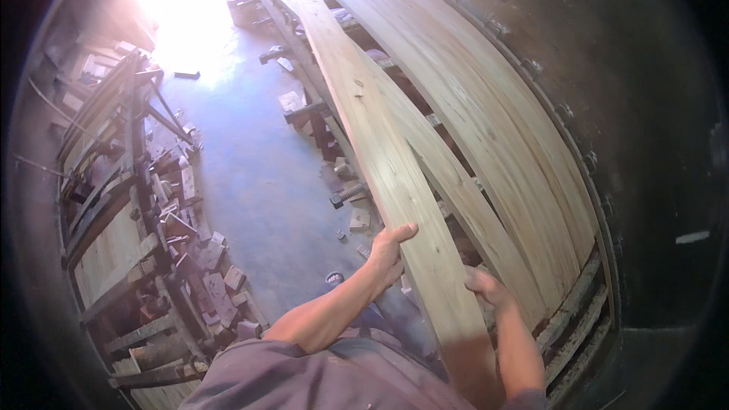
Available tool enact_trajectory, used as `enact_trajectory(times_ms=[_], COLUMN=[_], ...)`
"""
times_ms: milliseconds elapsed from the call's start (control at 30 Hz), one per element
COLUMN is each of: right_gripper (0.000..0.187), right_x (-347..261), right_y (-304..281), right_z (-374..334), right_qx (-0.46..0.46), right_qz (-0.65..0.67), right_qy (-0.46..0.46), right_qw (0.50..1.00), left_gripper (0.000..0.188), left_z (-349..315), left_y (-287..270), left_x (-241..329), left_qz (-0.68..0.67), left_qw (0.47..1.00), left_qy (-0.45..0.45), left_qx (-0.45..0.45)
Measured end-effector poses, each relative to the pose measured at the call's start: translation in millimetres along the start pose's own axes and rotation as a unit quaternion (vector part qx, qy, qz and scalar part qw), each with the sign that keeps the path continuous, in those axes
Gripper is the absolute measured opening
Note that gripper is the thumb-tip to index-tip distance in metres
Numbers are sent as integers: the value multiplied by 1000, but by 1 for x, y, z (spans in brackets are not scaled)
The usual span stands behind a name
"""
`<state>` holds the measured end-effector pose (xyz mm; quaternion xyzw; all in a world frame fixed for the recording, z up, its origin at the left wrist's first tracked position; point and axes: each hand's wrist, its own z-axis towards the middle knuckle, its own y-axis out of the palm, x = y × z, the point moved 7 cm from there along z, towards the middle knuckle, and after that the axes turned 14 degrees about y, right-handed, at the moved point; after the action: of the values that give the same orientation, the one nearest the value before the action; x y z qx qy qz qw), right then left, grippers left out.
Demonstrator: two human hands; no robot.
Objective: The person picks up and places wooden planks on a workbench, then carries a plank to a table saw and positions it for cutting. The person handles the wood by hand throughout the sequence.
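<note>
A long pale wooden plank [391, 159] runs from close to my body up to the far end of a clamping rack. My left hand [389, 250] grips its left edge, the thumb lying on the upper face and the fingers hidden beneath. On the opposite edge my right hand [488, 287] is closed around the wood, its fingers mostly out of sight. Partly under this plank, a second narrow board [456, 190] lies at a slight angle on the rack. To the right is a wide panel of boards [486, 106] set side by side.
Metal clamp bars [348, 196] jut from the rack's left side. Wood offcuts [216, 288] litter the floor on the left, beside another rack [114, 205] holding boards. A concrete floor [250, 152] runs between the racks. Bright light comes from the far end, where a bucket [243, 7] stands.
</note>
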<state>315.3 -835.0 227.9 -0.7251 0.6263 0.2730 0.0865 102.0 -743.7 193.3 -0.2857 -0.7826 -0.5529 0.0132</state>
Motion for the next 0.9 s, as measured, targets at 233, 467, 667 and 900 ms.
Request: enact_trajectory(times_ms=[233, 467, 667, 900], right_gripper=[83, 89, 85, 76], right_x=[-49, -62, -73, -71], right_y=[66, 72, 71, 90], right_z=[60, 32, 9, 20], right_qx=[-88, 98, 109, 111], right_qz=[21, 69, 25, 6], right_qy=[60, 145, 163, 169], right_qw=[994, 982, 980, 979], left_gripper=[62, 43, 45, 48], left_z=[1, 98, 203, 264], left_y=[-27, -74, -55, -33], left_x=[24, 151, 275, 336], left_qz=[-3, -116, -94, -2], left_qw=[997, 991, 991, 990], left_qy=[-13, -10, 90, 140], left_qx=[-74, -63, -8, 24])
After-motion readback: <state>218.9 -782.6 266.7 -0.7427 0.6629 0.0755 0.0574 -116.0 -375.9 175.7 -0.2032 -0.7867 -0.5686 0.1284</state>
